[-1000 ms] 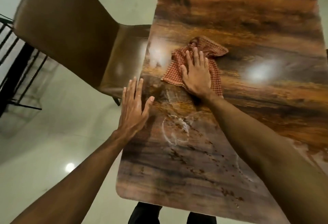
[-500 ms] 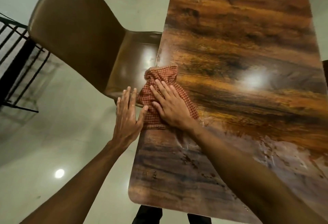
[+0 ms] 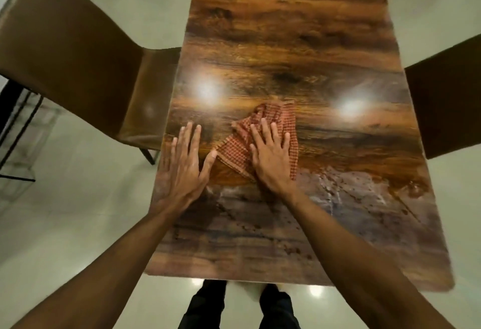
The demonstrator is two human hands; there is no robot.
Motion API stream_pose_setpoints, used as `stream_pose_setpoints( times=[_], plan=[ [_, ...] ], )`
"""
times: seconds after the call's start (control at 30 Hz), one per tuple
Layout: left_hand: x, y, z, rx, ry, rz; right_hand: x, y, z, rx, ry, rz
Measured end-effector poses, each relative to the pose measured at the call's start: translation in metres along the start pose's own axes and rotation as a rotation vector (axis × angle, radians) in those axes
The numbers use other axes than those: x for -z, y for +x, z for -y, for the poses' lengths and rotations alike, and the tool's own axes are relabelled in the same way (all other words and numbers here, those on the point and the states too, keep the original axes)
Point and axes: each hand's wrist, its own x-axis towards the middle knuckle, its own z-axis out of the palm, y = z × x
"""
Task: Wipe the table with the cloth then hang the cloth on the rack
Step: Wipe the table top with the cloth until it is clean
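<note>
A red-and-white checked cloth [image 3: 281, 123] lies crumpled on the glossy wood-grain table [image 3: 286, 42], left of the table's middle. My right hand [image 3: 270, 154] presses flat on the cloth, fingers spread, palm down. Flat on the bare tabletop beside the cloth rests my left hand [image 3: 182, 164], close to the table's left edge, holding nothing; its thumb tip nearly touches the cloth's corner. Pale smears and dark specks [image 3: 346, 198] cover the near part of the table.
A brown padded chair [image 3: 70, 63] stands at the table's left side, its seat tucked under the edge. Another chair back [image 3: 445, 104] shows at the right. A black metal rack [image 3: 15, 130] stands at the far left on the pale floor.
My right hand slid the cloth from the table's left edge back toward the middle. The left hand moved from the edge onto the tabletop. The view shifted to centre on the table.
</note>
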Motion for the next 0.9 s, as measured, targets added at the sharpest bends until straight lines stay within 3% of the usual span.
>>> stream_pose_setpoints(
  times=[0.07,0.13,0.27,0.3,0.47,0.63,0.8,0.9],
  plan=[
    [-0.008,-0.003,-0.03,-0.006,-0.091,0.016,-0.005,-0.034,-0.02,0.247,-0.078,0.052],
    [-0.021,-0.006,-0.061,-0.035,-0.13,0.041,0.001,-0.054,-0.067,0.317,-0.096,0.05],
    [-0.046,-0.014,-0.114,-0.086,-0.118,0.059,0.026,-0.075,-0.162,-0.2,-0.021,-0.043],
    [-0.052,-0.016,-0.126,-0.098,-0.119,0.07,0.027,-0.083,-0.17,-0.25,-0.012,-0.056],
    [-0.085,-0.023,-0.189,-0.161,-0.092,0.117,0.025,-0.112,-0.216,0.055,-0.096,0.015],
    [-0.109,-0.021,-0.228,-0.209,-0.095,0.155,0.056,-0.085,-0.294,-0.355,-0.005,-0.078],
    [-0.116,-0.019,-0.249,-0.223,-0.079,0.15,0.04,-0.143,-0.311,-0.195,-0.051,-0.085],
    [-0.117,-0.019,-0.249,-0.219,-0.08,0.136,0.045,-0.145,-0.325,-0.404,-0.003,-0.119]
  ],
)
